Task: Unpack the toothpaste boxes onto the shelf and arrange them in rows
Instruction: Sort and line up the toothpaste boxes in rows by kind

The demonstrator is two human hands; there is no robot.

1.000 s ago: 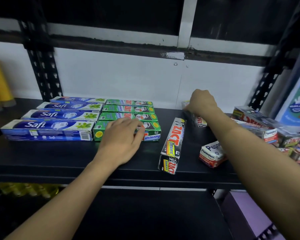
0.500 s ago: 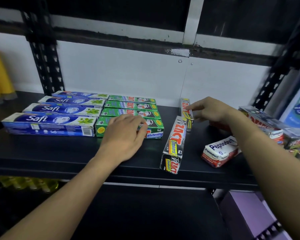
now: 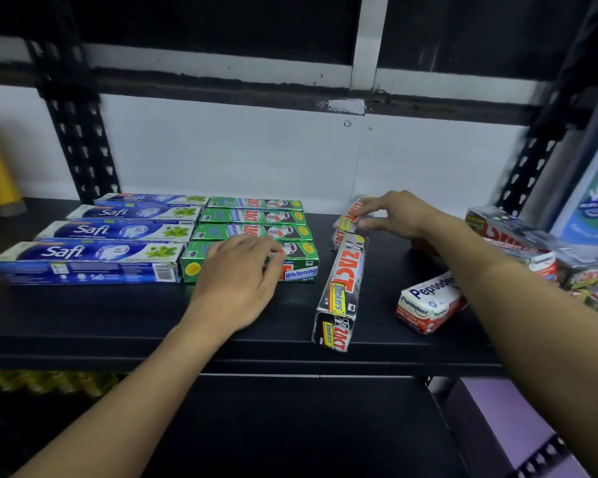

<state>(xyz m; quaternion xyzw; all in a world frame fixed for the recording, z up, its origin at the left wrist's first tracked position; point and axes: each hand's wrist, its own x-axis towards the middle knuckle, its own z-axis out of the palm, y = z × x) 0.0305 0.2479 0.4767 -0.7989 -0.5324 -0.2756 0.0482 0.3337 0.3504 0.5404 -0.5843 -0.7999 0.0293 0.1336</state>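
Observation:
Several blue Safi boxes (image 3: 94,251) lie in a row at the left of the black shelf (image 3: 118,315), and several green Zact Whitening boxes (image 3: 256,232) lie in a row beside them. My left hand (image 3: 237,281) rests flat on the nearest green box. A silver Zact Smokers box (image 3: 342,288) lies lengthwise at the centre. Behind it lies a second silver Zact box (image 3: 346,222), which my right hand (image 3: 394,213) pinches at its top. A white and red Pepsodent box (image 3: 428,301) lies to the right.
A loose heap of silver and red boxes (image 3: 532,250) sits at the right end of the shelf. Black perforated uprights (image 3: 80,132) stand at both rear corners before a white wall. A purple box (image 3: 508,419) sits below at the right.
My right hand came from the rear right to the left with the second silver Zact box and set it behind the first one. My left hand stayed on the green box.

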